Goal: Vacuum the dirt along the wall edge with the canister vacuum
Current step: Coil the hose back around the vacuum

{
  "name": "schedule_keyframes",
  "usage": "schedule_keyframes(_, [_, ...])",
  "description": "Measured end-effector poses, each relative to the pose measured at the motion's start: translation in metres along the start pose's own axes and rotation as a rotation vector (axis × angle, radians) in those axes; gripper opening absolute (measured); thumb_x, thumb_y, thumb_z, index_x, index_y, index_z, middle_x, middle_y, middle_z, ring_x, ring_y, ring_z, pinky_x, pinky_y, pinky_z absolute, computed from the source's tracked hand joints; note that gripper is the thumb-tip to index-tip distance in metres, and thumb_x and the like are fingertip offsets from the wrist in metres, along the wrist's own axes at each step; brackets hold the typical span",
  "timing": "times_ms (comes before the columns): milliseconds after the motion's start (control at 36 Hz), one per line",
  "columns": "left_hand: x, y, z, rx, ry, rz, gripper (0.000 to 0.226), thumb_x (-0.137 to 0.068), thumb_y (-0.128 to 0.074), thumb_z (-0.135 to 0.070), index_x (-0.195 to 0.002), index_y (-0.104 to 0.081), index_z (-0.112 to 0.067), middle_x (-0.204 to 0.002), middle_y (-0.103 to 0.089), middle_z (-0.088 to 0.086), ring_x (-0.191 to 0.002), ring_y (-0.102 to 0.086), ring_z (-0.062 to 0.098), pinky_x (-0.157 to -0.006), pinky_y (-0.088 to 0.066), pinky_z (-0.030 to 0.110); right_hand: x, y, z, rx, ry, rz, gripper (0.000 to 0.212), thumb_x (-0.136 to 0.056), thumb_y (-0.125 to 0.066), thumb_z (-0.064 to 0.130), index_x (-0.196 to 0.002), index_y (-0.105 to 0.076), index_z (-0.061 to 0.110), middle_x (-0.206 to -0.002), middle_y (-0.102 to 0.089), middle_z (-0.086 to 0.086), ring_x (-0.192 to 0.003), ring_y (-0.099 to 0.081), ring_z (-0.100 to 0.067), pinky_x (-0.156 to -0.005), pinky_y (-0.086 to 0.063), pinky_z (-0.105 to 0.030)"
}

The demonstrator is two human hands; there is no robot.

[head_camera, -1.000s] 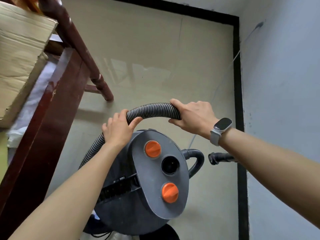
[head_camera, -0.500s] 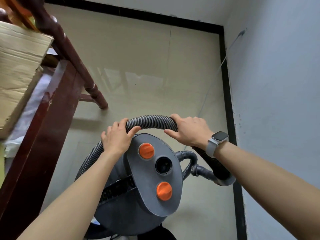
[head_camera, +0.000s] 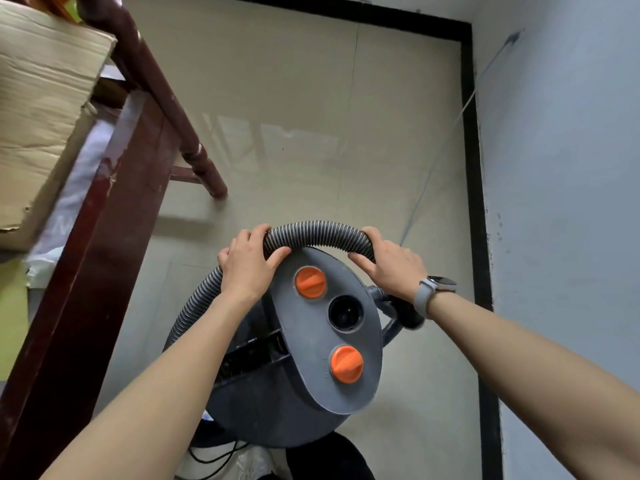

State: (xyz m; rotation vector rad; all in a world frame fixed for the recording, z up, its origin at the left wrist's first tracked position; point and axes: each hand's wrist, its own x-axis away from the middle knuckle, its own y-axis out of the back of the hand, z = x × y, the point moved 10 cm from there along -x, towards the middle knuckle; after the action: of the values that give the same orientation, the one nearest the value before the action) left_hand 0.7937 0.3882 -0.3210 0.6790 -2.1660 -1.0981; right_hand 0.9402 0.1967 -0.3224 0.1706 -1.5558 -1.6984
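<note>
**Both hands on the hose, nozzle not yet at the wall edge**

I have the left hand (head_camera: 246, 268) and the right hand (head_camera: 391, 268) each wrapped round the ribbed hose (head_camera: 317, 233), fingers curled over the top and thumbs tucked beneath, with an arch of hose spanning between them. Directly under my fingers sits the canister vacuum (head_camera: 311, 368), its grey lid (head_camera: 356, 282) showing two orange knobs (head_camera: 310, 283) and a dark port (head_camera: 345, 312). Beyond the right fingers the hose drops toward my wrist and the nozzle end (head_camera: 410, 315) sits mostly hidden beneath it, so I cannot tell which way it faces.

The black skirting (head_camera: 479, 209) along the wall (head_camera: 561, 168) lies to the right of the right fingers, well apart from them. I cannot make out any dirt there.

My worries from here:
- Pulling the hose sideways toward the wall could tip or drag the canister, since it is directly below my grip.
- The hose loop left of the left fingers runs near the dark wooden frame (head_camera: 114, 216) and could snag on it.
- A cable (head_camera: 214, 459) trails by the canister base; dragging the canister over it could catch.
- With the nozzle hidden, I might swing it into the wall.
</note>
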Motion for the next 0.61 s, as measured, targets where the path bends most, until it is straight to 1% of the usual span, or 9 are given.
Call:
schedule_keyframes(111, [0.0, 0.013, 0.018, -0.003, -0.014, -0.067, 0.051, -0.093, -0.057, -0.042, -0.138, -0.048, -0.018, -0.128, -0.056, 0.011, -0.121, -0.049, 0.031, -0.105, -0.03, 0.046, -0.009, -0.013, 0.009, -0.106, -0.019, 0.03, 0.052, -0.097, -0.04, 0.056, -0.138, -0.03, 0.026, -0.118, -0.063, -0.013, -0.106, -0.061, -0.039, -0.075, -0.036, -0.038])
schedule_keyframes(222, [0.012, 0.016, 0.054, -0.033, 0.109, -0.024, 0.064, -0.089, -0.055, -0.057, -0.141, -0.045, -0.021, -0.134, -0.054, 0.009, -0.125, -0.048, 0.03, -0.104, -0.033, 0.046, -0.015, -0.021, 0.01, -0.301, -0.027, 0.117, 0.053, -0.097, -0.052, 0.043, -0.14, -0.034, 0.02, -0.124, -0.056, -0.017, -0.112, -0.056, -0.036, -0.083, -0.039, -0.035])
schedule_keyframes(278, [0.023, 0.014, 0.066, -0.056, 0.111, -0.008, 0.066, -0.085, -0.055, -0.062, -0.138, -0.048, -0.023, -0.129, -0.058, 0.008, -0.119, -0.052, 0.031, -0.099, -0.038, 0.045, -0.017, -0.027, 0.014, -0.307, -0.01, 0.158, 0.052, -0.097, -0.055, 0.036, -0.141, -0.036, 0.016, -0.125, -0.054, -0.02, -0.115, -0.053, -0.036, -0.091, -0.04, -0.036])
schedule_keyframes(333, [0.032, 0.015, 0.072, -0.039, 0.104, -0.033, 0.062, -0.082, -0.058, -0.063, -0.13, -0.053, -0.024, -0.118, -0.063, 0.007, -0.109, -0.057, 0.031, -0.087, -0.044, 0.042, -0.02, -0.032, 0.021, -0.304, -0.002, 0.178, 0.053, -0.097, -0.057, 0.031, -0.141, -0.035, 0.012, -0.126, -0.052, -0.022, -0.118, -0.051, -0.037, -0.097, -0.039, -0.038])
schedule_keyframes(389, [0.036, 0.017, 0.079, 0.048, 0.122, -0.066, 0.055, -0.081, -0.063, -0.059, -0.123, -0.056, -0.024, -0.111, -0.066, 0.003, -0.102, -0.059, 0.03, -0.075, -0.042, 0.036, -0.023, -0.034, 0.032, -0.285, -0.004, 0.185, 0.053, -0.096, -0.058, 0.03, -0.14, -0.036, 0.011, -0.127, -0.052, -0.023, -0.119, -0.049, -0.037, -0.099, -0.038, -0.04])
schedule_keyframes(472, [0.033, 0.017, 0.085, 0.184, 0.115, -0.038, 0.05, -0.079, -0.073, -0.05, -0.119, -0.059, -0.023, -0.105, -0.065, -0.002, -0.092, -0.06, 0.02, -0.072, -0.038, 0.03, -0.03, -0.027, 0.055, -0.2, 0.016, 0.131, 0.051, -0.091, -0.058, 0.024, -0.137, -0.041, 0.011, -0.13, -0.05, -0.019, -0.121, -0.048, -0.038, -0.102, -0.038, -0.045])
schedule_keyframes(528, [0.028, 0.017, 0.088, 0.295, 0.105, 0.001, 0.048, -0.076, -0.078, -0.042, -0.118, -0.06, -0.024, -0.1, -0.063, -0.007, -0.087, -0.058, 0.014, -0.071, -0.038, 0.021, -0.034, -0.017, 0.082, -0.104, 0.113, 0.078, 0.056, -0.089, -0.057, 0.025, -0.141, -0.039, 0.015, -0.135, -0.048, -0.016, -0.124, -0.045, -0.036, -0.105, -0.034, -0.046])
schedule_keyframes(583, [0.026, 0.02, 0.093, 0.402, 0.102, 0.011, 0.048, -0.076, -0.081, -0.032, -0.118, -0.061, -0.023, -0.099, -0.061, -0.009, -0.089, -0.058, 0.009, -0.068, -0.036, 0.008, -0.036, -0.01, 0.119, -0.028, 0.261, 0.06, 0.06, -0.091, -0.057, 0.032, -0.146, -0.037, 0.02, -0.139, -0.047, -0.013, -0.128, -0.043, -0.034, -0.108, -0.032, -0.045])
schedule_keyframes(611, [0.027, 0.022, 0.098, 0.448, 0.103, 0.008, 0.048, -0.077, -0.081, -0.027, -0.12, -0.061, -0.021, -0.101, -0.061, -0.009, -0.092, -0.058, 0.008, -0.071, -0.036, 0.006, -0.036, -0.011, 0.138, 0.005, 0.331, 0.074, 0.06, -0.092, -0.056, 0.037, -0.146, -0.037, 0.023, -0.139, -0.046, -0.013, -0.128, -0.042, -0.034, -0.108, -0.032, -0.044])
